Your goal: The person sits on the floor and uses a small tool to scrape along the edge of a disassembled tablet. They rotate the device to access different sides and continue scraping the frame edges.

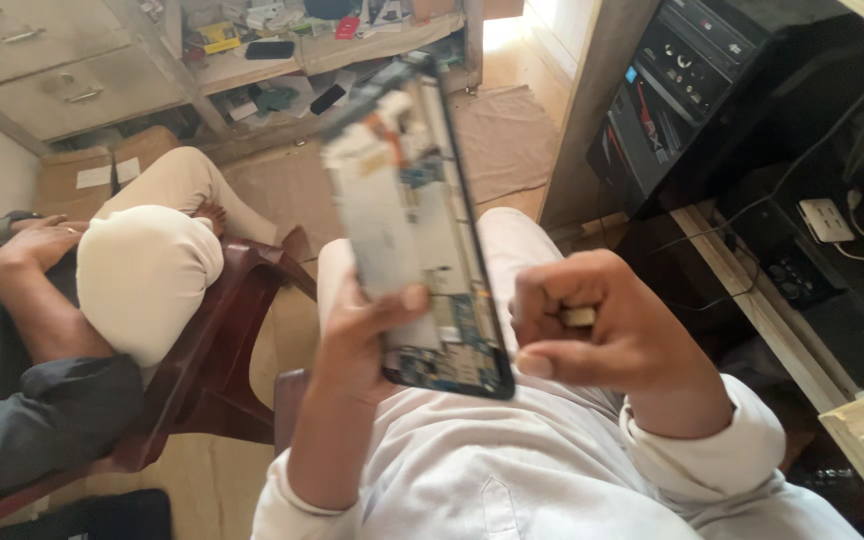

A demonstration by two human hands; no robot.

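Up close, the left hand [357, 335] clamps the lower edge of an opened phone [417, 215] with bare circuit boards, tilted upright over the lap, while the right hand [597, 335], just right of it, curls around a small pale piece [579, 317].

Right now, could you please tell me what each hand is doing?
Left hand: closed around the opened phone, circuit side showing.
Right hand: closed on a small pale object; what it is cannot be told.
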